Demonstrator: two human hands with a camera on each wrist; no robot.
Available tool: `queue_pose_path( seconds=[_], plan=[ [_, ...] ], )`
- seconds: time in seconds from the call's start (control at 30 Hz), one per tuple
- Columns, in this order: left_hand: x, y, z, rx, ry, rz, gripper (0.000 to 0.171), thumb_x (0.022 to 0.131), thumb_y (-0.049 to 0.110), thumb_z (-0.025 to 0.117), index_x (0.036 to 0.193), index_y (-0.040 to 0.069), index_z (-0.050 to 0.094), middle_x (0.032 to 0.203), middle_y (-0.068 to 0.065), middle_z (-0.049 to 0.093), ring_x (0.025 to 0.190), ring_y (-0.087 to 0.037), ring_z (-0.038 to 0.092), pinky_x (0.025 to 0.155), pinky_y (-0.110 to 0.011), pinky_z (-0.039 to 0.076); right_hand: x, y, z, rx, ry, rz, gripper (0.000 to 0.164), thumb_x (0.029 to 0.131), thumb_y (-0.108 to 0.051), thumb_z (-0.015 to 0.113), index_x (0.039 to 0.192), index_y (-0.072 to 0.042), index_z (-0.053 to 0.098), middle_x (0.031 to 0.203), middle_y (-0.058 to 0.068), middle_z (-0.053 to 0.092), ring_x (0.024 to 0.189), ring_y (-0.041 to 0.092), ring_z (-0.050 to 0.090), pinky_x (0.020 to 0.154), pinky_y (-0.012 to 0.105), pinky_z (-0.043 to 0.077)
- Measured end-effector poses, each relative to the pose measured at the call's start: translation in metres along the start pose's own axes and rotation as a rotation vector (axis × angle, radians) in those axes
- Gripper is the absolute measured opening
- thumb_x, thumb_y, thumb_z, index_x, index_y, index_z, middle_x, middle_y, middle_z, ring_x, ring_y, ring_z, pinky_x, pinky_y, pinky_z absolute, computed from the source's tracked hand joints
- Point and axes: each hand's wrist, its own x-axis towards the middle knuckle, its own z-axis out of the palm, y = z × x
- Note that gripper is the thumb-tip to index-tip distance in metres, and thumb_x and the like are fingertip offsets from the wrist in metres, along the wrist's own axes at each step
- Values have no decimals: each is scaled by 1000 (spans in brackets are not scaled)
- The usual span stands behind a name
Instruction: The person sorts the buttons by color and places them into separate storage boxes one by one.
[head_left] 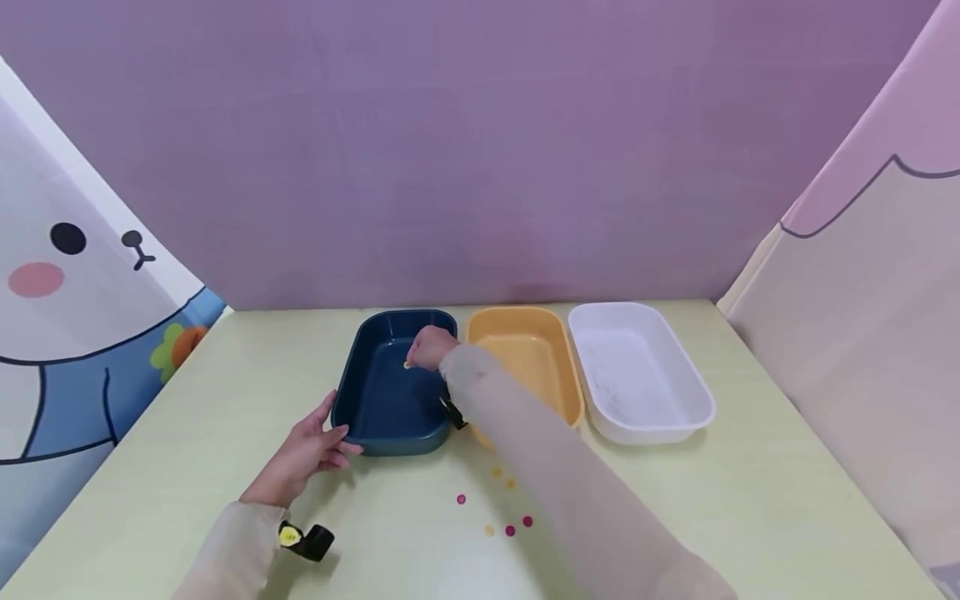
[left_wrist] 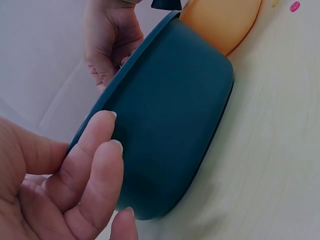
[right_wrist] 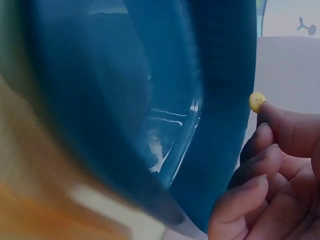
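A small round yellow button (right_wrist: 257, 102) with little marks on its face is pinched between the thumb and finger of my right hand (head_left: 432, 347). That hand is over the dark blue tray (head_left: 382, 400), on the side by the yellow-orange tray. My left hand (head_left: 315, 442) holds the blue tray at its near left corner. In the left wrist view, the left thumb lies at the rim and the fingers (left_wrist: 102, 175) lie against the outer wall. Several pink buttons (head_left: 510, 531) and yellow buttons (head_left: 490, 530) lie on the table in front of the trays.
A yellow-orange tray (head_left: 522, 315) stands right of the blue one, partly hidden by the right sleeve (head_left: 547, 442). Farther right is a white tray (head_left: 645, 433). The pale table (head_left: 780, 500) ends at a purple cloth backdrop (head_left: 480, 167).
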Motion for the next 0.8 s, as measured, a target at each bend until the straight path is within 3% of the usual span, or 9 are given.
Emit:
queue_pose_path(
  seconds=[0.17, 0.27, 0.6, 0.8],
  plan=[
    [-1, -5, 1, -5, 14, -20, 68, 103, 6, 38, 153, 11, -7, 73, -3, 70, 54, -10, 60, 60, -26, 48, 3, 1, 4, -44, -22, -13, 32, 90, -11, 64, 59, -4, 59, 52, -2, 40, 49, 12, 38, 53, 22, 37],
    [-1, -8, 2, 0, 22, -27, 67, 103, 7, 39, 153, 11, -6, 73, -3, 70, 53, -11, 60, 60, -27, 48, 3, -2, 4, -62, -45, -23, 44, 91, -11, 62, 51, -11, 45, 50, -2, 36, 46, 13, 36, 51, 23, 36],
    [1, -5, 4, 3, 18, -1, 68, 102, 6, 39, 153, 12, -6, 74, -4, 70, 54, -11, 60, 62, -29, 49, 2, -5, 4, -39, -62, 18, 48, 93, -15, 62, 49, -12, 44, 48, -1, 39, 46, 14, 40, 49, 24, 36],
    [2, -1, 4, 7, 17, 2, 68, 103, 7, 39, 153, 13, -6, 74, -3, 70, 54, -11, 60, 61, -28, 50, 3, -6, 2, 10, -80, 38, 38, 93, -15, 63, 57, -7, 54, 50, 0, 42, 46, 14, 41, 50, 25, 38]
  ],
)
